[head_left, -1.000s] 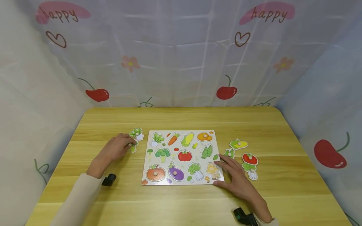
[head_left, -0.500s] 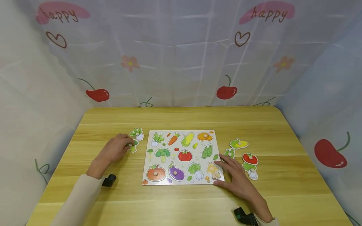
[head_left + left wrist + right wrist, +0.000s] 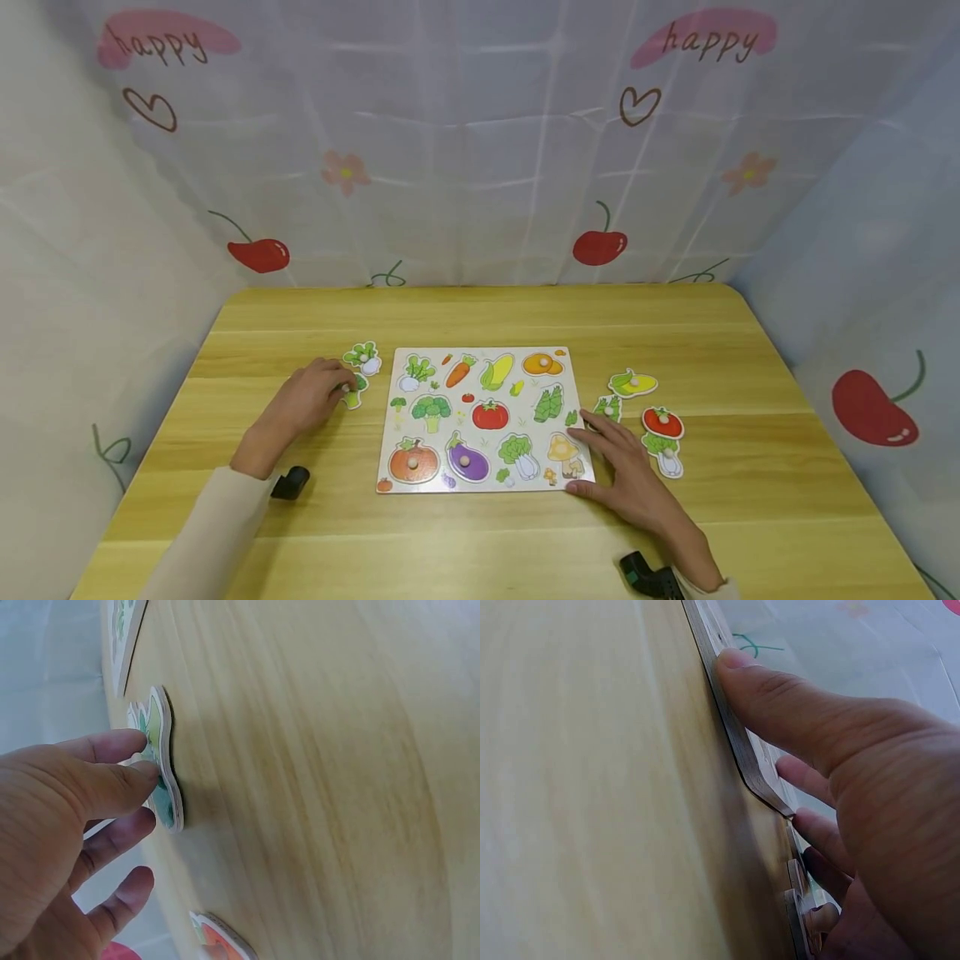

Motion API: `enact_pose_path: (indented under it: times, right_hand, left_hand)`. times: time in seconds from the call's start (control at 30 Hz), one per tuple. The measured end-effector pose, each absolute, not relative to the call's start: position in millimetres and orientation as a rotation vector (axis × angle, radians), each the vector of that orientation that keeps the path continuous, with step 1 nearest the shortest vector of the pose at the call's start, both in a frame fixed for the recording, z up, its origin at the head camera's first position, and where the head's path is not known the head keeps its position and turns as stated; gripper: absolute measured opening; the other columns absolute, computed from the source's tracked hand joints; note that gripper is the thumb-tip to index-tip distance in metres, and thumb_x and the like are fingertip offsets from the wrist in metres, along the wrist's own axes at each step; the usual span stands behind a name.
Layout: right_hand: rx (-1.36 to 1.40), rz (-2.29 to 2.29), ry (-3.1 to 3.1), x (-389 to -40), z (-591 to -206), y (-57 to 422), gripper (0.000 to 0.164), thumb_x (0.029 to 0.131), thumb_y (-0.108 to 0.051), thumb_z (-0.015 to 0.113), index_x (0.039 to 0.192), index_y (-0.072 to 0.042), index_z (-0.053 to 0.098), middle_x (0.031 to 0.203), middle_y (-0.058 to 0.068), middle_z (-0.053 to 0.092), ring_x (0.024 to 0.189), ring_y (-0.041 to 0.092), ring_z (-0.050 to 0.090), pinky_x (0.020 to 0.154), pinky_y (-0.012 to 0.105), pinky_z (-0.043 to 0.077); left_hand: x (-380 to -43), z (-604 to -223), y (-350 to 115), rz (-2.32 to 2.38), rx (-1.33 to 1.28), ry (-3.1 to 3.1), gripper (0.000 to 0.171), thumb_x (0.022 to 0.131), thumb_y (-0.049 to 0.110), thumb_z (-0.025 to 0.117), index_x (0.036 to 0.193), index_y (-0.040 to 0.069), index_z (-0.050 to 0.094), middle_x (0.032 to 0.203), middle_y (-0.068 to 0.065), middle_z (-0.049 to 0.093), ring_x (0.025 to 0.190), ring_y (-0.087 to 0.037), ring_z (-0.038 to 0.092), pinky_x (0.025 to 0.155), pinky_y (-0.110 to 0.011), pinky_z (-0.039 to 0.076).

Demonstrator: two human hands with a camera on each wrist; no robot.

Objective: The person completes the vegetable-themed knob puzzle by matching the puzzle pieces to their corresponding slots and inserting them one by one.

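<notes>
My left hand (image 3: 303, 398) pinches the broccoli puzzle piece (image 3: 355, 392) between thumb and index finger, left of the puzzle board. In the left wrist view, the broccoli piece (image 3: 166, 799) is partly hidden behind the fingertips, while the other fingers are loosely bent. A radish piece (image 3: 363, 357) lies just beyond it. The white vegetable puzzle board (image 3: 480, 479) has the pumpkin, eggplant and potato pieces, with knobs, in their places. My right hand (image 3: 626, 467) rests at the board's right edge, its thumb on the front corner and its fingers spread along the side.
Right of the board lie a corn piece (image 3: 633, 383), a green asparagus-like piece (image 3: 609, 407) partly behind the right fingers, a tomato piece (image 3: 663, 421) and a cabbage piece (image 3: 666, 457). An orange-red piece (image 3: 217, 941) shows near my left hand. Curtains surround the wooden table (image 3: 480, 550).
The broccoli piece shows slightly more from under my left fingers. Both hands stay nearly in place; the head view has shifted a little.
</notes>
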State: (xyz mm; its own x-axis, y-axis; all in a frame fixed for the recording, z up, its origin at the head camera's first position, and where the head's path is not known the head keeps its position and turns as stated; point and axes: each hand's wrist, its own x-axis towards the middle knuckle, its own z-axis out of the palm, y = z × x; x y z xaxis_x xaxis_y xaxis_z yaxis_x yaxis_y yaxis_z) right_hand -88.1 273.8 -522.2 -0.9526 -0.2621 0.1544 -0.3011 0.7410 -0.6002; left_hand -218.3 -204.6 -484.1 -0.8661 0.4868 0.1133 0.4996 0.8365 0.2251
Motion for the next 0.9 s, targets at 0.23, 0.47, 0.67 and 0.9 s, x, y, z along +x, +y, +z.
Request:
enact_pose_path:
  times: [0.23, 0.47, 0.67, 0.9]
  right_hand:
    - [0.478, 0.979, -2.866, -89, -524, 275, 0.072, 0.074, -0.043, 0.087, 0.137, -0.021, 0.061, 0.155, 0.012, 0.044, 0.142, 0.043, 0.032, 0.110, 0.066, 0.020]
    - [0.445, 1.010, -2.906, -88, -523, 275, 0.072, 0.073, -0.043, 0.087, 0.137, -0.021, 0.060, 0.157, 0.010, 0.042, 0.145, 0.040, 0.030, 0.112, 0.065, 0.018]
    - [0.444, 1.003, -2.902, -88, -523, 275, 0.072, 0.074, -0.044, 0.086, 0.138, -0.022, 0.060, 0.157, 0.010, 0.042, 0.145, 0.041, 0.030, 0.112, 0.065, 0.018]
    - [0.446, 1.007, -2.900, -88, -524, 275, 0.072, 0.074, -0.045, 0.086, 0.138, -0.023, 0.060, 0.157, 0.010, 0.042, 0.145, 0.041, 0.030, 0.112, 0.065, 0.018]
  left_hand:
    - [-218, -482, -202, -0.388, -0.787, -2.962, 0.016, 0.089, 0.000, 0.071, 0.098, 0.013, 0.074, 0.106, -0.007, 0.069, 0.100, -0.030, 0.062, 0.082, -0.051, 0.053]
    - [-213, -472, -191, -0.396, -0.849, -2.964, 0.017, 0.089, -0.001, 0.071, 0.097, 0.014, 0.074, 0.107, -0.007, 0.071, 0.105, -0.032, 0.062, 0.086, -0.054, 0.051]
    - [-210, -465, -180, -0.385, -0.925, -2.902, 0.018, 0.088, -0.001, 0.071, 0.097, 0.015, 0.074, 0.102, -0.004, 0.070, 0.099, -0.027, 0.063, 0.080, -0.048, 0.052]
    - [-208, -463, -165, -0.357, -0.979, -2.867, 0.020, 0.087, -0.001, 0.073, 0.096, 0.017, 0.075, 0.099, -0.001, 0.069, 0.097, -0.024, 0.063, 0.076, -0.044, 0.052]
